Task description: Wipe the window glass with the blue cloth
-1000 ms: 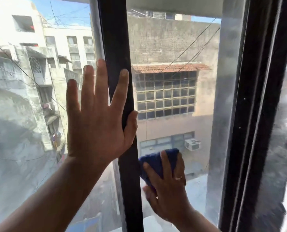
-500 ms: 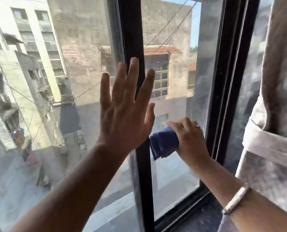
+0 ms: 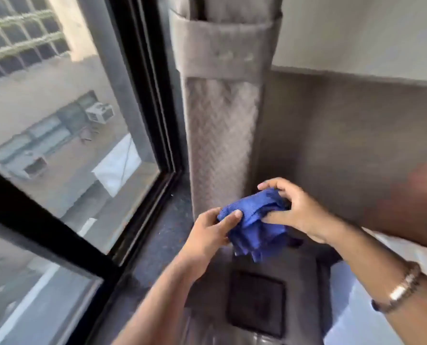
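The blue cloth (image 3: 253, 226) is bunched up in the air between both hands, away from the glass. My left hand (image 3: 208, 236) pinches its left edge with thumb and fingers. My right hand (image 3: 295, 211) grips its upper right part; a metal bracelet is on that wrist. The window glass (image 3: 65, 135) fills the left of the view, behind a black frame (image 3: 152, 95) and a black bar (image 3: 40, 227) that crosses it. Neither hand touches the window.
A grey tied-back curtain (image 3: 219, 115) hangs just right of the frame, above the hands. A dark speckled sill (image 3: 162, 227) runs along the window's base. Below the hands is a dark square panel (image 3: 256, 302). A grey wall (image 3: 344, 133) stands at right.
Both hands have left the window: the left hand came off the black bar, the right pulled the cloth off the glass, and both now hold it. The view swung right and down.
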Action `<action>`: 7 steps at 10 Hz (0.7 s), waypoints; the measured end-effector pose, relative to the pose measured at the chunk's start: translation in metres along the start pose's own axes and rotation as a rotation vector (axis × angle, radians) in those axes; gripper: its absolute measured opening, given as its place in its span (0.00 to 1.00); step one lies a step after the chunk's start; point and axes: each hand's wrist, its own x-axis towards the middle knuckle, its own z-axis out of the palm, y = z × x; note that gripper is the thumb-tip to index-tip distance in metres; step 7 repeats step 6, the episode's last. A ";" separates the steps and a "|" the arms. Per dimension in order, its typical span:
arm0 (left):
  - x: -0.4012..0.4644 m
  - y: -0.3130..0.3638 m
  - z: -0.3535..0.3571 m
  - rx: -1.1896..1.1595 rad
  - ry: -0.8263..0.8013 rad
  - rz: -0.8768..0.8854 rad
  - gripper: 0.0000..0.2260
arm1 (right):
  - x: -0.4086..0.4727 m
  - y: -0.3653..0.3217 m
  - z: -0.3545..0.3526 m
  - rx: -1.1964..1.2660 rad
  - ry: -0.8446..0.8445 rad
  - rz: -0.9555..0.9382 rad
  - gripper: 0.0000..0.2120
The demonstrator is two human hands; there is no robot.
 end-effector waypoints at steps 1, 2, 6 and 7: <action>0.035 -0.082 0.054 -0.189 -0.053 -0.284 0.09 | -0.026 0.088 -0.015 0.401 0.026 0.373 0.24; 0.066 -0.168 0.100 -0.186 -0.009 -0.508 0.06 | -0.034 0.194 -0.006 0.478 0.200 0.644 0.09; 0.178 -0.503 0.108 0.194 0.182 -0.708 0.14 | 0.003 0.548 0.142 0.271 0.389 0.918 0.17; 0.178 -0.503 0.108 0.194 0.182 -0.708 0.14 | 0.003 0.548 0.142 0.271 0.389 0.918 0.17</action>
